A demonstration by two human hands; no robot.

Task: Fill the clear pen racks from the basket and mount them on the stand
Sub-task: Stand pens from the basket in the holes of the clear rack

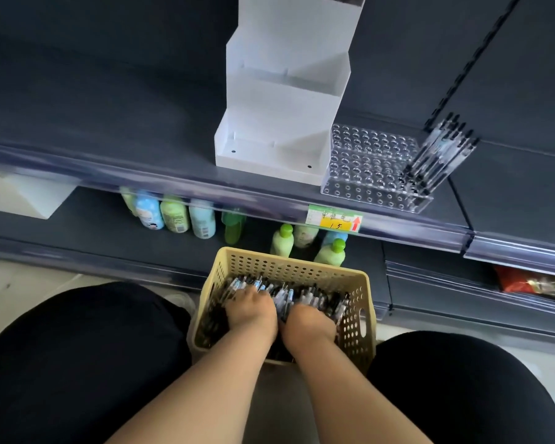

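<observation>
Nearest are the person's knees (77,347) in black trousers, with both bare forearms reaching down between them into the yellow basket (269,264) on the floor.

The pens (314,299) lie crossed and tangled, so a big handful would likely come up crooked. Some could then slip out onto the floor or roll under the shelf (109,123) among the bottles (173,216). Up on that shelf, the white stand (279,100) has nothing mounted on it. Just to its right, the clear rack (372,168) sits close to the shelf edge with only a few pens (439,155) leaning at its far right end. A careless push while loading it could tip them or nudge the rack off.

The left hand (252,310) is knuckles-up with its fingers curled down into the pile. The right hand (310,322) is just beside it, dug in the same way. Both touch pens, but the fingertips are buried, so I cannot tell whether either hand has closed on a bunch or is merely raking through.
</observation>
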